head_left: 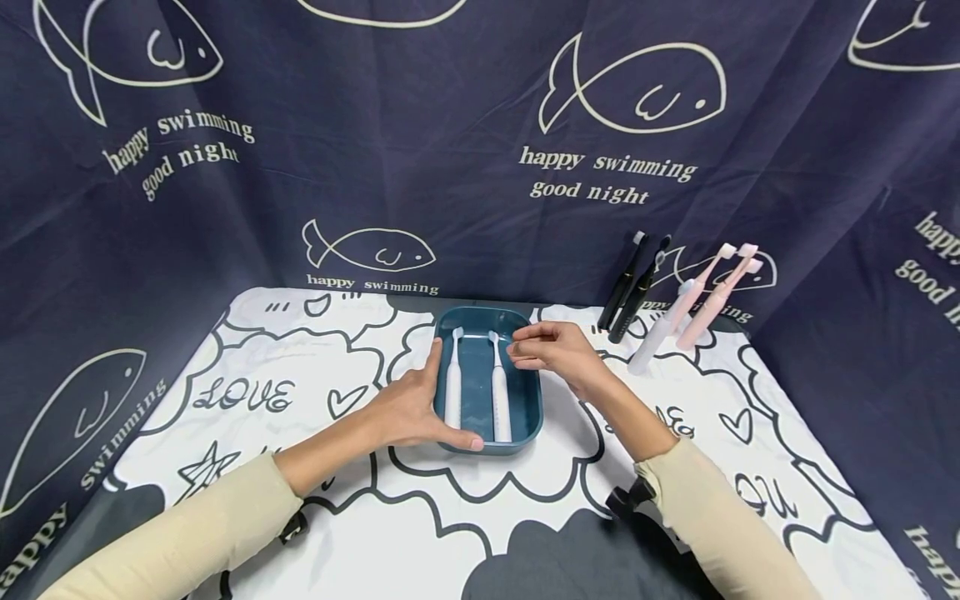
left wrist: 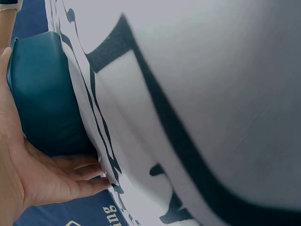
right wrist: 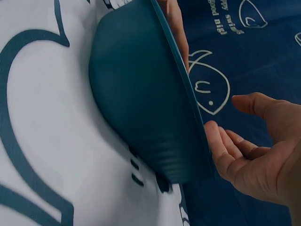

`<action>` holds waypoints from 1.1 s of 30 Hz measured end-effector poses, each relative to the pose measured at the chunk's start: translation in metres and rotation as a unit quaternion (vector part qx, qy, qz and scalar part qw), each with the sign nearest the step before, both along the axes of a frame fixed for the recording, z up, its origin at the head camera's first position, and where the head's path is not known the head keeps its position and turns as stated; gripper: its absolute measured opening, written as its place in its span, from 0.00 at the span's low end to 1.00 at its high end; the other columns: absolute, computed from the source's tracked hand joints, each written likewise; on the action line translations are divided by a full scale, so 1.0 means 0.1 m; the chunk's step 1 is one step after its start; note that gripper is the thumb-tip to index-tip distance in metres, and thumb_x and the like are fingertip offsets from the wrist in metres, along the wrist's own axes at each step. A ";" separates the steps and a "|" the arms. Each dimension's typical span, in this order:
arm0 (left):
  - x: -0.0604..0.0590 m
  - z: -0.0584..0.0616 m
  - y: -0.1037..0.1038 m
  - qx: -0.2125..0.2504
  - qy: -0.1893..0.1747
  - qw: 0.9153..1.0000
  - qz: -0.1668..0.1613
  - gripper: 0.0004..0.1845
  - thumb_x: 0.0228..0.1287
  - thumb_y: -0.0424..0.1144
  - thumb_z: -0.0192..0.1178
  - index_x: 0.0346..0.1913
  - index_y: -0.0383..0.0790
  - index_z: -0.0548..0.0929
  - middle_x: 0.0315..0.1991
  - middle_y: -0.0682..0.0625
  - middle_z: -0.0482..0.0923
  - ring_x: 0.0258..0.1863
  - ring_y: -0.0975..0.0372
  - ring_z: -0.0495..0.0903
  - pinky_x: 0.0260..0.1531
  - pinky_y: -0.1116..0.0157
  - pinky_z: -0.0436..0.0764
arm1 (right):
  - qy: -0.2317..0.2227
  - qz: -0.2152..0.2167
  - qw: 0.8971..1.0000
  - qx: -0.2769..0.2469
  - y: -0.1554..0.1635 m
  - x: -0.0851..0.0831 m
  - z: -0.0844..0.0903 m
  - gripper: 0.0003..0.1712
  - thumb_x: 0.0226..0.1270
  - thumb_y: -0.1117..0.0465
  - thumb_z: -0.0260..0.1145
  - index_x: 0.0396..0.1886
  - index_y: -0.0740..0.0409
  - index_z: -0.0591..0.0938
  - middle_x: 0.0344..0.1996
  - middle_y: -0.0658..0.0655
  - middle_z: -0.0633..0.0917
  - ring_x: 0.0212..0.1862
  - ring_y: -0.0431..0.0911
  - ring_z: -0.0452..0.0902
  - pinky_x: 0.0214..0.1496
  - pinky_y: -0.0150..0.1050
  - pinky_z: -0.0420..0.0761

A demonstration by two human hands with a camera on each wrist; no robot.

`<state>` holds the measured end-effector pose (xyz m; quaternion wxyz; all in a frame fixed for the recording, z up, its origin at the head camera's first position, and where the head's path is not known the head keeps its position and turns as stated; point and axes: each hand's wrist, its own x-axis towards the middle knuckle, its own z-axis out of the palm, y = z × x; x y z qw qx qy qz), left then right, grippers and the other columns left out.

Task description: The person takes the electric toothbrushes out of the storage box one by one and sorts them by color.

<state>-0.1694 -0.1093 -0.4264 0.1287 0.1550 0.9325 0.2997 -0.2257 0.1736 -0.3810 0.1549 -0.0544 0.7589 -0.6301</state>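
Observation:
A teal tray [head_left: 483, 312] sits mid-table with two white electric toothbrushes lying side by side in it, the left one [head_left: 453, 392] and the right one [head_left: 500, 400]. My left hand [head_left: 416, 408] rests against the tray's near-left corner, thumb along the front rim and fingers straight along the left wall. The left wrist view shows its palm [left wrist: 47, 181] against the tray's outer wall [left wrist: 42, 94]. My right hand [head_left: 551, 350] hovers over the tray's far-right corner, fingers loosely bent and empty, fingertips near the right brush's head. The right wrist view shows that hand [right wrist: 254, 160] beside the tray rim [right wrist: 181, 94].
Two black toothbrushes [head_left: 626, 287], two pink ones [head_left: 712, 300] and a pale one [head_left: 660, 329] lean against the navy fish-print backdrop at the back right. A white cloth with black cartoon drawings [head_left: 300, 392] covers the table.

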 end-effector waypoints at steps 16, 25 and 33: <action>0.01 0.03 0.01 -0.006 -0.003 1.000 0.002 0.94 0.41 0.84 0.80 0.94 0.41 0.29 0.81 0.28 0.72 0.77 0.42 0.79 0.70 0.44 0.84 | -0.032 0.002 0.996 0.078 -0.39 0.07 0.01 0.45 0.79 0.48 0.74 0.82 0.71 0.70 0.76 0.70 0.79 0.78 0.63 0.78 0.84 0.55 0.76; 0.01 0.02 0.00 -0.015 -0.006 1.000 0.000 0.93 0.42 0.86 0.78 0.93 0.44 0.27 0.83 0.29 0.71 0.79 0.41 0.77 0.70 0.43 0.84 | -0.039 -0.006 0.993 0.112 -0.58 0.11 -0.08 0.56 0.73 0.44 0.76 0.84 0.71 0.60 0.65 0.62 0.70 0.77 0.57 0.65 0.86 0.56 0.62; 0.01 0.02 0.00 -0.013 0.003 1.000 0.001 0.93 0.42 0.85 0.79 0.93 0.41 0.29 0.81 0.28 0.73 0.78 0.41 0.78 0.69 0.43 0.84 | -0.048 -0.018 0.992 0.113 -0.63 0.14 -0.11 0.64 0.69 0.46 0.79 0.89 0.73 0.55 0.83 0.70 0.68 0.86 0.60 0.63 0.92 0.62 0.58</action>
